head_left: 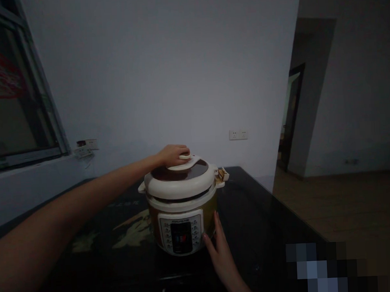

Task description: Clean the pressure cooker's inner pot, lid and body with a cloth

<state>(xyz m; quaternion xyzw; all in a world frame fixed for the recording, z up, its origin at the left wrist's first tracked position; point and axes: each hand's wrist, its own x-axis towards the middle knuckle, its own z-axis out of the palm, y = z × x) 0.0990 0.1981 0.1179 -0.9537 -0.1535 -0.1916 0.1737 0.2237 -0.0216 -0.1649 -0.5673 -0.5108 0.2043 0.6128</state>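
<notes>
An electric pressure cooker (181, 207) stands upright on the dark glossy table, its control panel (182, 233) facing me. Its white-rimmed lid (180, 187) with a dark top sits on the pot, and a dark gap shows below the rim. My left hand (174, 155) is closed around the white lid handle (184, 163) from the left. Low on the cooker's right side rests my right hand (220, 252), thumb and fingers apart, the palm side against the body. On the cooker's right edge a side bracket (221, 176) looks brownish inside.
The black table (250, 216) carries a pale printed pattern at left. Behind it rises a wall with a double socket (238, 135); another socket (91, 144) with a plug is at left. A window (14, 85) is at far left, a doorway (293, 116) at right.
</notes>
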